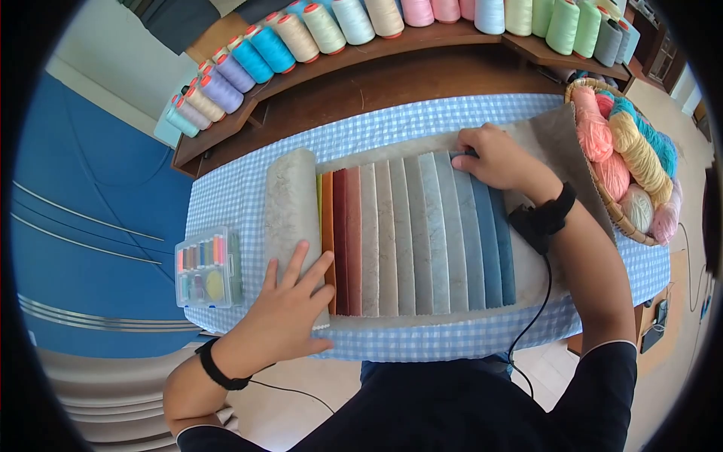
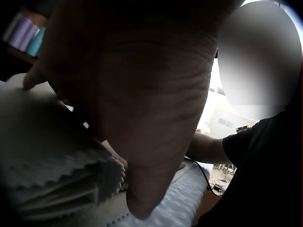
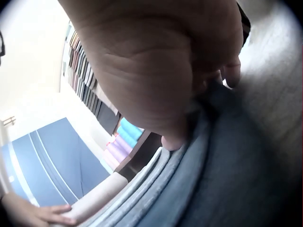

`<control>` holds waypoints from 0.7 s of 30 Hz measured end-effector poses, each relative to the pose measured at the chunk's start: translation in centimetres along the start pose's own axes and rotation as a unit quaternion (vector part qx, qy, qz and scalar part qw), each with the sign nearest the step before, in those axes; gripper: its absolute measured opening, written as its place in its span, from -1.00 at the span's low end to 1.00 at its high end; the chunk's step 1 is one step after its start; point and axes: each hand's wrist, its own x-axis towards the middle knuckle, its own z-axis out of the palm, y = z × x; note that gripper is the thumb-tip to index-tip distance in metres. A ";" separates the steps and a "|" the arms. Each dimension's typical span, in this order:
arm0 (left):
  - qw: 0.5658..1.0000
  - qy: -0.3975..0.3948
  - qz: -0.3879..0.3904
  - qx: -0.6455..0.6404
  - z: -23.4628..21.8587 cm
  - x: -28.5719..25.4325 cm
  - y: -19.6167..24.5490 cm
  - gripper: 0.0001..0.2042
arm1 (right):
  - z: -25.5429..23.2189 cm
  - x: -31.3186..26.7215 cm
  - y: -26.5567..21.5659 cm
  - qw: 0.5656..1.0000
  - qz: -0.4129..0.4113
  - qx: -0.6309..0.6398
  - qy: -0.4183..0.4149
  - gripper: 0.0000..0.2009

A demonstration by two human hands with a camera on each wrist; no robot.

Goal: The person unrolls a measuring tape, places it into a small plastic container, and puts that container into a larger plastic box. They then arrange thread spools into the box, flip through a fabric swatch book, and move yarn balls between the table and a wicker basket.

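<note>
Swatches (image 1: 399,241) lie fanned in overlapping strips along the middle of the tablecloth (image 1: 444,343), running from yellow-green and orange through reds and greys to dark blue. They rest on a grey backing (image 1: 527,267), a narrow margin of which shows beyond their upper and lower ends. At the left of the row stands a folded grey section (image 1: 292,196), its lower edge cut in a zigzag. The left hand (image 1: 282,320) lies across this section's lower part, fingers straight and spread, gripping nothing; its fingertips reach the orange strip and its thumb points out near the lower edge. The right hand (image 1: 493,158), fingers bent, pinches the upper edge of the blue strips between thumb and fingers.

Left of the folded section, a band of checked cloth separates it from the clear plastic case (image 1: 197,273). Toward the person, a strip of cloth runs between the backing and the table edge. On the far side, more cloth lies before the shelf (image 1: 437,36) of thread cones. At the right, the backing's edge runs close beside the yarn basket (image 1: 602,196), leaving little room there.
</note>
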 end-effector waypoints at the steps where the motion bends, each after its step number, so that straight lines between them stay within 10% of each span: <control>1: 1.000 -0.006 0.000 -0.001 0.1 -0.3 -0.3 -0.45 | 0.0 0.1 0.2 1.000 0.001 0.011 0.001 -0.76; 21: 0.997 0.033 0.060 0.039 3.3 -2.7 -1.7 -0.81 | -0.9 1.0 0.6 0.992 0.047 0.111 -0.034 -0.78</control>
